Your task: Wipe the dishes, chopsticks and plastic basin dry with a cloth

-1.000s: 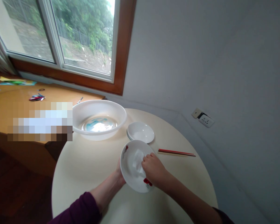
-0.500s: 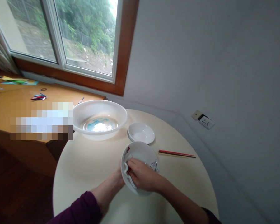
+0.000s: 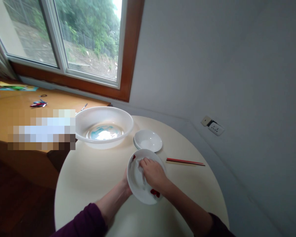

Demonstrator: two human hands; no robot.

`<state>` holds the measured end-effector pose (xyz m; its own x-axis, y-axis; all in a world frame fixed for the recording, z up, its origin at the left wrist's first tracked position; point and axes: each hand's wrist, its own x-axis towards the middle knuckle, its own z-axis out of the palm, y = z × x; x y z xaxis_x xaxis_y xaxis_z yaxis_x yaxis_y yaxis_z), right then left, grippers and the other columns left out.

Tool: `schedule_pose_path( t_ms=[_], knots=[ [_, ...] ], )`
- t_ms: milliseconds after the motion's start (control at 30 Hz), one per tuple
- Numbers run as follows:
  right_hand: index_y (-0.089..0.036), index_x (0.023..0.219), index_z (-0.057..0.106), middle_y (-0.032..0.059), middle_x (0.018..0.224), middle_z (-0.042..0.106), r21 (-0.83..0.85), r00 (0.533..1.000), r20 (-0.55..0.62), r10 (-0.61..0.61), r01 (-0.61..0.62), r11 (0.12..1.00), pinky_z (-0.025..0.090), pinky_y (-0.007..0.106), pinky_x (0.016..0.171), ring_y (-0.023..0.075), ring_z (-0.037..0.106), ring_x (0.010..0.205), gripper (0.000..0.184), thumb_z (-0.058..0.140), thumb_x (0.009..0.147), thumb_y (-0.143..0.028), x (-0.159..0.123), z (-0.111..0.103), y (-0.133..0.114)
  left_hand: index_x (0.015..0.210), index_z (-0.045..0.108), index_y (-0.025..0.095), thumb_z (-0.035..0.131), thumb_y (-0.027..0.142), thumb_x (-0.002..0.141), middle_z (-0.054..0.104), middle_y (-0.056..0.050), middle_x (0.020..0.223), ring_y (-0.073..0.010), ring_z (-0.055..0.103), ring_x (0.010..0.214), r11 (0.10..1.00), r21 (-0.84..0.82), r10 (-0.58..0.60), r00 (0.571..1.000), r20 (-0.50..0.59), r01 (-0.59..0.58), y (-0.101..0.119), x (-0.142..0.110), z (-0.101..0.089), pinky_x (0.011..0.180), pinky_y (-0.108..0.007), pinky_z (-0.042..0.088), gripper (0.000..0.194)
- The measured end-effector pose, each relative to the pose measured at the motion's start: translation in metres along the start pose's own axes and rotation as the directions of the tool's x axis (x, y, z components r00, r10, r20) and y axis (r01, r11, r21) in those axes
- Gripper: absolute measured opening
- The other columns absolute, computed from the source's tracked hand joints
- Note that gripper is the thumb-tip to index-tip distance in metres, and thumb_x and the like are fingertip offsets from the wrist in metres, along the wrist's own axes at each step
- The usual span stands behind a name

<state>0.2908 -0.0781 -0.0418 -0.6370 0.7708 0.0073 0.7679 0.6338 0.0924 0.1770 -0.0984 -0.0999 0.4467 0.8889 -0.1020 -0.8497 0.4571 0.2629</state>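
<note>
A white plate [image 3: 136, 186] with red and dark printed decoration is tilted toward me above the round table. My left hand [image 3: 127, 182] grips it from its left side and underneath, with most of the fingers hidden behind the plate. Over the plate's inner face, my right hand [image 3: 153, 171] is closed on a thin white cloth [image 3: 141, 172], pressed against the surface. Whether the cloth is fabric or paper I cannot tell. Just beyond the plate lie stacked small white dishes [image 3: 149, 140].
A large translucent plastic basin [image 3: 103, 141] stands at the table's back left. Several chopsticks [image 3: 185, 162] lie on the right of the round white table [image 3: 88, 184]. A wooden desk [image 3: 12, 121] with pens and papers adjoins at left; a wall with a socket [image 3: 215, 128] rises behind.
My right hand has moved the cloth from the plate's left edge up and inward. The plate has turned, so a red print now shows at its lower right.
</note>
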Motion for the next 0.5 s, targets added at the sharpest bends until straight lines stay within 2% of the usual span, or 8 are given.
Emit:
schedule_pose_path(
  t_ms=[67, 133, 200, 267, 400, 500],
  knots=[
    [-0.013, 0.101, 0.056, 0.0118, 0.1, 0.062, -0.041, 0.997, 0.066, 0.026, -0.023, 0.999, 0.04, 0.036, 0.075, 0.0251, 0.057, 0.091, 0.021, 0.043, 0.086, -0.008, -0.006, -0.004, 0.002, 0.077, 0.071, 0.011, 0.048, 0.035, 0.084, 0.07, -0.007, 0.074, -0.0234, 0.061, 0.094, 0.999, 0.033, -0.021, 1.0, -0.018, 0.022, 0.002, -0.002, 0.004, 0.095, -0.034, 0.036, 0.034],
    [-0.013, 0.101, 0.057, 0.0128, 0.1, 0.063, -0.061, 0.992, 0.126, 0.028, -0.021, 0.998, 0.04, 0.038, 0.076, 0.0269, 0.058, 0.091, 0.021, 0.052, 0.081, -0.011, -0.013, -0.006, 0.004, 0.076, 0.072, 0.012, 0.048, 0.038, 0.083, 0.07, -0.006, 0.07, -0.0253, 0.059, 0.102, 0.998, 0.043, -0.036, 0.999, -0.029, 0.037, 0.004, -0.003, 0.006, 0.098, -0.034, 0.034, 0.036],
    [-0.012, 0.099, 0.059, 0.0135, 0.098, 0.063, -0.058, 0.984, 0.176, 0.002, 0.008, 0.998, 0.04, 0.039, 0.078, 0.028, 0.058, 0.09, 0.024, 0.058, 0.075, -0.012, -0.019, -0.006, 0.006, 0.081, 0.072, 0.012, 0.05, 0.041, 0.082, 0.07, -0.008, 0.07, -0.0275, 0.055, 0.109, 0.998, 0.043, -0.046, 0.999, -0.013, 0.047, 0.005, -0.001, 0.007, 0.1, -0.037, 0.033, 0.037],
    [-0.011, 0.092, 0.061, 0.0136, 0.094, 0.064, -0.029, 0.975, 0.215, -0.054, 0.061, 0.998, 0.039, 0.04, 0.079, 0.0281, 0.058, 0.089, 0.018, 0.057, 0.075, -0.012, -0.026, -0.007, 0.007, 0.087, 0.072, 0.012, 0.053, 0.043, 0.079, 0.071, -0.009, 0.075, -0.0292, 0.053, 0.113, 0.998, 0.036, -0.056, 0.998, 0.019, 0.055, 0.005, 0.001, 0.005, 0.1, -0.038, 0.032, 0.038],
    [-0.013, 0.08, 0.061, 0.011, 0.09, 0.062, 0.175, 0.957, 0.223, -0.184, 0.147, 0.974, 0.039, 0.035, 0.077, 0.0237, 0.056, 0.086, 0.009, 0.052, 0.078, -0.012, -0.037, -0.012, 0.002, 0.091, 0.072, 0.013, 0.056, 0.046, 0.076, 0.071, -0.01, 0.081, -0.0298, 0.053, 0.113, 0.996, 0.045, -0.078, 0.996, 0.044, 0.076, 0.005, 0.001, 0.004, 0.101, -0.037, 0.033, 0.04],
    [-0.016, 0.08, 0.058, 0.0081, 0.093, 0.059, 0.386, 0.971, 0.139, -0.196, 0.129, 0.914, 0.04, 0.029, 0.076, 0.0196, 0.054, 0.087, 0.008, 0.051, 0.079, -0.011, -0.045, -0.018, -0.011, 0.09, 0.072, 0.014, 0.049, 0.049, 0.079, 0.071, -0.009, 0.079, -0.0296, 0.057, 0.107, 0.994, 0.059, -0.092, 0.995, -0.036, 0.094, 0.005, -0.003, 0.01, 0.099, -0.037, 0.033, 0.043]
  ],
)
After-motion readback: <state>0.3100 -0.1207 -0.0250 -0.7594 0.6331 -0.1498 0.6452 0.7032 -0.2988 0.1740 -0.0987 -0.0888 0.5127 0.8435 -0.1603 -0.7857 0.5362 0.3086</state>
